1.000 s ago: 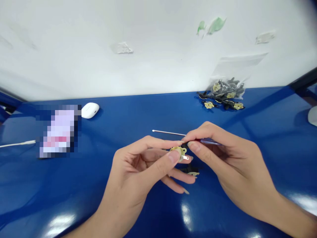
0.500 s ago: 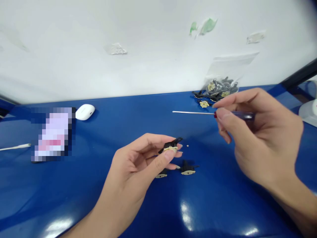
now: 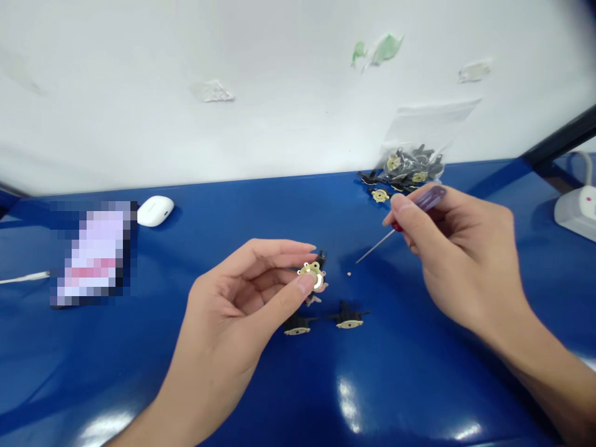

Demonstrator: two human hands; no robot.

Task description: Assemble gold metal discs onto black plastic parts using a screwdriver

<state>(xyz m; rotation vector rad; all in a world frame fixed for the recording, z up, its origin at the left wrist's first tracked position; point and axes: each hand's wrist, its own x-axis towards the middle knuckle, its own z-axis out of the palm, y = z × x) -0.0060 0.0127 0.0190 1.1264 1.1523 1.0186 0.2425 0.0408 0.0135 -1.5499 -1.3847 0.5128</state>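
Between the thumb and fingers of my left hand (image 3: 246,304) is a small black plastic part with a brass-coloured plate (image 3: 317,276), its plate turned toward me. My right hand (image 3: 460,254) grips a screwdriver (image 3: 426,200) by its purple-and-red handle, the thin shaft slanting down to the left. Its tip hangs close to a tiny pale piece (image 3: 349,274) on the table; I cannot tell whether they touch. Two similar black parts lie below: one (image 3: 298,326) just under my left fingers, another (image 3: 349,316) to its right.
On the blue table (image 3: 223,211), a clear plastic bag (image 3: 414,164) of similar parts leans on the white wall, with several loose parts (image 3: 380,195) before it. A phone (image 3: 95,254), a white earbud case (image 3: 156,211) and a cable (image 3: 25,277) lie left. A white power strip (image 3: 577,208) stands far right.
My left hand has turned the part so its brass plate faces me more. My right hand has moved left, and the screwdriver has swung from nearly level to pointing down toward the tiny pale piece.
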